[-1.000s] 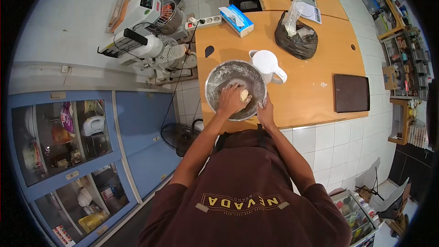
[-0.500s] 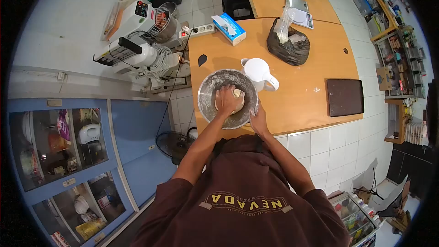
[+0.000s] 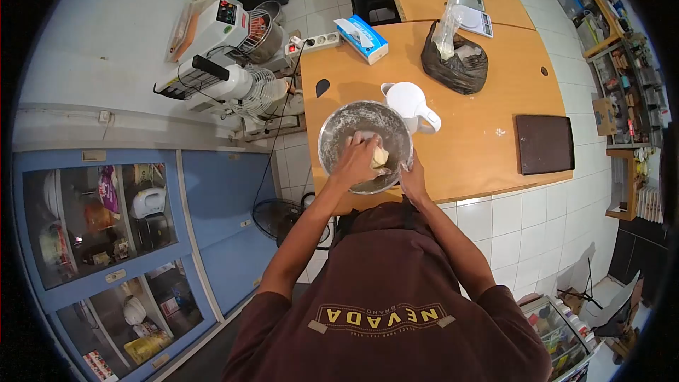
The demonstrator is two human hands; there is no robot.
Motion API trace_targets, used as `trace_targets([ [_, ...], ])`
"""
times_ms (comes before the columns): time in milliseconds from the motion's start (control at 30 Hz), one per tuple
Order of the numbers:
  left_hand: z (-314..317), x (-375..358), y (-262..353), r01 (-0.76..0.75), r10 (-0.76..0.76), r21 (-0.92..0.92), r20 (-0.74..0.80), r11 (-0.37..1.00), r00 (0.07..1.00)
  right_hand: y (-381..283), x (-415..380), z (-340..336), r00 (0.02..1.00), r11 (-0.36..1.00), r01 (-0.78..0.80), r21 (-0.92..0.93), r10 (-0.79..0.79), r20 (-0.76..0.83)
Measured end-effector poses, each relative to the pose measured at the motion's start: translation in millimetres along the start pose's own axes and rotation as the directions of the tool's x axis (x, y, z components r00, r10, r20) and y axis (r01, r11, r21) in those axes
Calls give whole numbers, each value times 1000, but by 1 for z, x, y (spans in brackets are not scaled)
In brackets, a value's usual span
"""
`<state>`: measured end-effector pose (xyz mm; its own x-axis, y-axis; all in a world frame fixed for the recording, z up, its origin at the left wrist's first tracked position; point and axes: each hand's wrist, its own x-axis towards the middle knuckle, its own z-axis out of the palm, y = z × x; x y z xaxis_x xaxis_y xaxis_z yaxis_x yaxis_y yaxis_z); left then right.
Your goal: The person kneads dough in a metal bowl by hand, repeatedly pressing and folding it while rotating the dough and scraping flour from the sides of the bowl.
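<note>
A metal mixing bowl (image 3: 344,119), its inner wall dusted with flour, stands near the front left edge of the table. Inside it lies pale dough (image 3: 381,157), partly covered by my left hand (image 3: 358,158). The fingers of that hand are curled into the dough. At the bowl's right side, my right hand (image 3: 412,175) grips the rim, with flour on its fingers. A white electric kettle (image 3: 406,101) stands just behind the bowl, to the right.
On the wooden table (image 3: 467,148) are a black plastic bag (image 3: 456,74), a tissue box (image 3: 366,41), a kitchen scale (image 3: 475,21), a dark baking tray (image 3: 544,144) and a power strip (image 3: 322,42). Mixers (image 3: 237,85) stand at left, a fan (image 3: 276,219) beside the table.
My left hand has shifted on the dough, and more of the dough shows to its right. The bowl looks tilted slightly differently. The whole view has shifted a little.
</note>
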<state>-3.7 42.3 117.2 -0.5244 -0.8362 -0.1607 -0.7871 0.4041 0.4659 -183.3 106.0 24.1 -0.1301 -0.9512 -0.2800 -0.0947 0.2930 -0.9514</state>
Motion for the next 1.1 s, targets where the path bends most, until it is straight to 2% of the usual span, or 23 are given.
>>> trace_targets([
  [100, 39, 14, -25, -139, 138, 10, -208, 990, 968, -1, -1, 2, 996, 994, 89, 66, -87, -27],
  [200, 61, 23, -22, 133, -162, -200, -134, 971, 978, 4, 3, 1, 978, 977, 200, -75, -204, -52],
  [233, 69, 23, -24, 96, -96, -13, -309, 995, 946, 2, 4, 0, 980, 978, 195, -70, -198, -36],
  [367, 90, 34, -44, 77, -101, -70, -446, 995, 889, -9, 1, -1, 986, 982, 165, -87, -166, -3],
  [467, 77, 38, -39, 254, -280, -122, -333, 960, 900, -5, 3, -2, 989, 985, 148, -90, -148, -1],
  [500, 74, 39, -39, 275, -314, -159, -338, 948, 887, -5, 3, -1, 989, 986, 145, -82, -146, 0],
  [600, 70, 46, -36, 451, -483, -175, -376, 875, 791, -7, 4, 0, 990, 985, 139, -100, -140, -6],
  [700, 58, 42, -40, 300, -426, -342, -393, 890, 815, -5, 4, 1, 976, 976, 208, -63, -212, -58],
  [767, 48, 33, -35, 127, -299, -353, -489, 927, 820, -1, 7, 3, 979, 980, 194, -39, -196, -63],
  [800, 39, 26, -28, 43, -240, -354, -536, 934, 810, 1, 8, 3, 980, 982, 185, -29, -187, -61],
  [900, 22, 9, -19, -63, -65, -210, -553, 976, 830, 3, 11, 8, 978, 980, 195, -42, -198, -74],
  [1000, 27, -7, -30, -15, -24, -108, -352, 994, 936, -2, 10, 8, 981, 983, 169, -68, -174, -82],
  [1100, 36, -19, -28, -6, -53, -161, -365, 987, 930, -11, 6, 7, 983, 986, 158, -55, -162, -83],
])
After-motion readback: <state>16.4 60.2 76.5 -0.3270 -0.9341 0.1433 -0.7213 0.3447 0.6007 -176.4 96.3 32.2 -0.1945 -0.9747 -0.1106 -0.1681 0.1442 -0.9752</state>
